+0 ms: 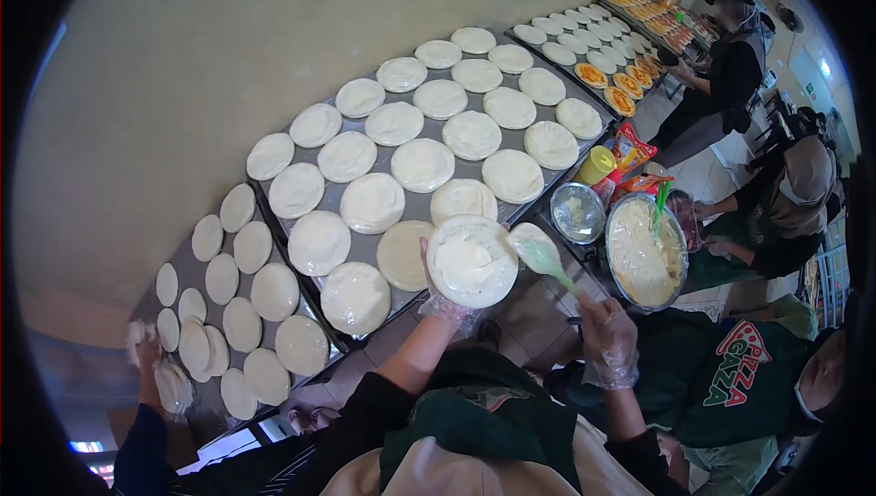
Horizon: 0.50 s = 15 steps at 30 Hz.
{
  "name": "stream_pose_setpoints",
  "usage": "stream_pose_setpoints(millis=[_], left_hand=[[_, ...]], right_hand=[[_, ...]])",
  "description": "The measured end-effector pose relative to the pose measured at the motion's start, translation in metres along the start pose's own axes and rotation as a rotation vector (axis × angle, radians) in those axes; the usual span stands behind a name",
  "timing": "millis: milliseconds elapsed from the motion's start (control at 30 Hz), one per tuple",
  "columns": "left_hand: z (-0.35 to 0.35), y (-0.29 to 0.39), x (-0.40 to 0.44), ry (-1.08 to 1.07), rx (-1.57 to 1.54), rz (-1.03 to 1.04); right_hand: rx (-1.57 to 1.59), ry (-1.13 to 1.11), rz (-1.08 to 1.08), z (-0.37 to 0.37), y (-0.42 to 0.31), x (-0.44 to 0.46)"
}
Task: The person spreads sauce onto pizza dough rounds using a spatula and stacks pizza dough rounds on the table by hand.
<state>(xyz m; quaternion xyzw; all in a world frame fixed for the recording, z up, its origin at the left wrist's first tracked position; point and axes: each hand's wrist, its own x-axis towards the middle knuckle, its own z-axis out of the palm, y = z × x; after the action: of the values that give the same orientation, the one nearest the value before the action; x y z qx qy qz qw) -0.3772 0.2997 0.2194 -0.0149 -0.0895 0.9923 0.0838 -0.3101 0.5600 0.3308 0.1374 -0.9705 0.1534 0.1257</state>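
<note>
My left hand (pixel 445 306), in a clear plastic glove, supports a round pizza base (pixel 474 270) from below. White cream lies on the middle of that base. In my right hand (pixel 608 334), gloved as well, is the pale green handle of a spatula (pixel 540 254). Its head is smeared with white and is close to the right rim of the held base. Beyond my left hand, a tray (pixel 394 321) carries rows of pale pizza bases. To the right of the spatula stands a large bowl of white cream (pixel 646 250) with green-handled utensils in it.
A smaller metal bowl (pixel 578 213), a yellow cup (pixel 597 166) and red packets (pixel 631 147) sit beside the cream. More trays of bases extend left and to the far right, where some pizzas (pixel 591 75) have orange topping. Co-workers stand along my right; another person's hand (pixel 141 343) is at left.
</note>
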Motion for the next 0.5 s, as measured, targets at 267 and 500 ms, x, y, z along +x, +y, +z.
stream_pose_setpoints(millis=[267,500], left_hand=[[0.027,0.01,-0.037,-0.205,0.226,-0.03],[0.038,0.028,-0.046,0.116,0.266,0.127]], right_hand=[[0.168,0.005,-0.122,0.054,-0.082,-0.016],[0.33,0.149,-0.044,0.038,-0.079,-0.004]])
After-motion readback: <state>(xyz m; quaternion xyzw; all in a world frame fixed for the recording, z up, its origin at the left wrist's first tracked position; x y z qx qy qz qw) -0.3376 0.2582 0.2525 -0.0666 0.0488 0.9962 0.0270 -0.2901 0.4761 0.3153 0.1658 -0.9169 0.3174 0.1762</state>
